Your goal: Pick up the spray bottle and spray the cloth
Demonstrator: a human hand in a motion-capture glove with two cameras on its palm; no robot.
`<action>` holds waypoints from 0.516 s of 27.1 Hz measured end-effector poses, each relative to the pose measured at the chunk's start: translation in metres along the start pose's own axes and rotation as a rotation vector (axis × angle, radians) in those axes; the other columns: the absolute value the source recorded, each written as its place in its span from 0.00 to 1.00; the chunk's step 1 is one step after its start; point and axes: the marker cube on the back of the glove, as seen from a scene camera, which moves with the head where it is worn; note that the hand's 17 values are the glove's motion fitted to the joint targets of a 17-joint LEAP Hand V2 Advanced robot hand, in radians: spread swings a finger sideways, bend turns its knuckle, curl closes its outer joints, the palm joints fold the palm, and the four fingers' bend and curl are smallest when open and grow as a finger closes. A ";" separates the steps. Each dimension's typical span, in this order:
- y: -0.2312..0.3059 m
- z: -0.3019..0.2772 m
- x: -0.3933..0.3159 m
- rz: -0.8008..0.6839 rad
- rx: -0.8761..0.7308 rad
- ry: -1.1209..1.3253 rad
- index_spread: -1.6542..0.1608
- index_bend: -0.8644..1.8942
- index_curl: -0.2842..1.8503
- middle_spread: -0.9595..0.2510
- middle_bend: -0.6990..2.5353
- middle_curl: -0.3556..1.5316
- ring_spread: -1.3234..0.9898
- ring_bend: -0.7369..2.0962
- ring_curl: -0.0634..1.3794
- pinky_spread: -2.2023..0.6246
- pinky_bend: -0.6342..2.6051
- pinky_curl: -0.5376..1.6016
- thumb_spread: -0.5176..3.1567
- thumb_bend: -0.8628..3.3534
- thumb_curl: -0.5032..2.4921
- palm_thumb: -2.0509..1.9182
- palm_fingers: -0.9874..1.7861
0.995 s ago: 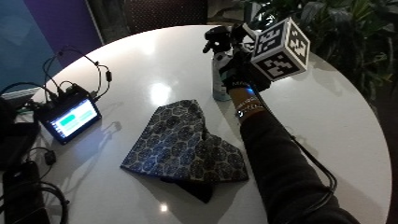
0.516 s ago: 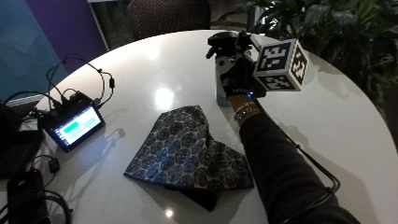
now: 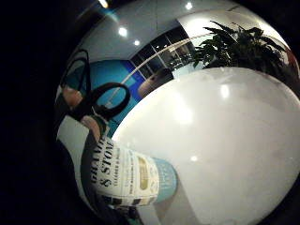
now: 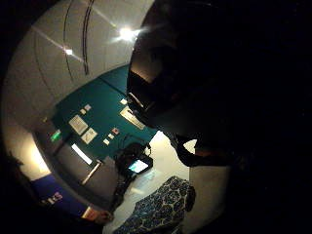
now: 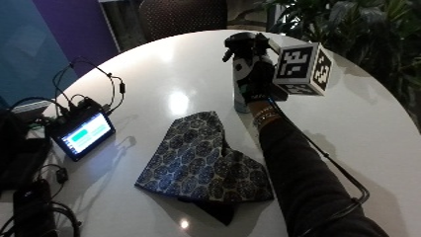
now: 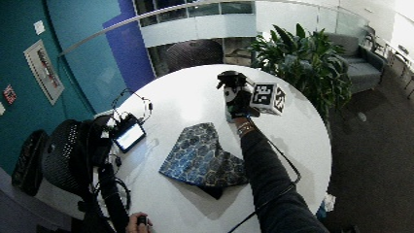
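The gloved right hand (image 5: 253,79) is wrapping its fingers around the spray bottle (image 5: 242,74), its grip closed on the bottle's body just under the black trigger head (image 5: 240,43). The bottle is standing upright, its base at or just above the table (image 5: 368,118); whether it is touching cannot be told. In the little finger side palm view the bottle (image 3: 126,176) is lying close against the palm, showing a round body with a pale label printed in dark block letters and a teal band along one edge. The head is looking like dark moulded plastic, with its nozzle pointing away from the arm.

Nearer the person than the grip, beside the dark sleeve (image 5: 309,182), the cloth (image 5: 200,165) is lying flat on the table. It is soft folded fabric, dark blue with a repeating pale medallion pattern, roughly triangular, with a darker corner peeking out from under its near edge.

The table is round, white and glossy, reflecting ceiling lights. Well apart from the grip, at the table's far edge, a small monitor (image 5: 83,133) with a lit screen is sitting among black cables.
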 end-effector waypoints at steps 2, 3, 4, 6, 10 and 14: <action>-0.003 -0.003 -0.006 -0.027 -0.024 0.010 0.76 0.38 0.33 0.63 0.33 0.42 0.50 0.44 0.33 0.72 0.32 0.42 0.44 0.20 0.31 0.75 0.84; -0.005 -0.006 -0.010 -0.047 -0.035 0.018 0.76 0.38 0.33 0.63 0.34 0.42 0.50 0.44 0.33 0.71 0.32 0.42 0.44 0.20 0.31 0.75 0.84; -0.008 -0.010 -0.016 -0.070 -0.042 0.028 0.76 0.38 0.33 0.63 0.34 0.43 0.50 0.44 0.34 0.71 0.32 0.42 0.44 0.20 0.31 0.75 0.84; -0.012 -0.020 -0.029 -0.129 -0.047 0.052 0.76 0.38 0.33 0.63 0.34 0.43 0.50 0.44 0.34 0.71 0.32 0.42 0.44 0.20 0.31 0.75 0.84; -0.017 -0.043 -0.057 -0.284 -0.047 0.118 0.76 0.38 0.34 0.64 0.34 0.43 0.50 0.45 0.34 0.71 0.32 0.42 0.42 0.20 0.32 0.75 0.83; -0.011 -0.058 -0.075 -0.465 -0.058 0.248 0.76 0.38 0.35 0.63 0.34 0.43 0.50 0.45 0.35 0.70 0.33 0.43 0.40 0.20 0.33 0.74 0.83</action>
